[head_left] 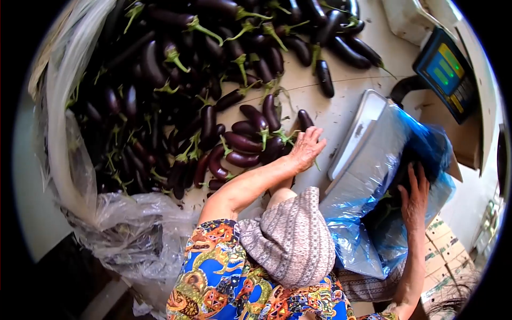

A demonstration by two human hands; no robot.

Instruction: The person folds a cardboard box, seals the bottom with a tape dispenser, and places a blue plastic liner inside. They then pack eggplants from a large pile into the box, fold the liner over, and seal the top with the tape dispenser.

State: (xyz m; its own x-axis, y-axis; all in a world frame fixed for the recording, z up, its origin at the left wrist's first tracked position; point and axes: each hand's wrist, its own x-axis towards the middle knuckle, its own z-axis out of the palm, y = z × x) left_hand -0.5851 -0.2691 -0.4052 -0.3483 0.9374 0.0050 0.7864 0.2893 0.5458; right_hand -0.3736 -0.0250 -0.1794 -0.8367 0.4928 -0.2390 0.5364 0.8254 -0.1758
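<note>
My left hand (308, 149) lies over an eggplant (305, 119) at the near right of the pile, its fingers closed around the middle. The dark end shows above the hand and a green stem below. My right hand (415, 196) reaches into a blue plastic bag (352, 205), fingers stretched and thumb apart. Dark eggplants (381, 210) lie inside the bag beneath and beside that hand, mostly in shadow. Beside my left forearm is a group of purple eggplants (242, 142) with green stems.
A large pile of eggplants (152, 64) fills the left and far side. Clear plastic sheeting (136, 229) borders it. Right of the pile stand a scale's metal pan (356, 133) and its blue display (447, 72). A patterned cloth (296, 240) covers my knee; cardboard (442, 261) lies at lower right.
</note>
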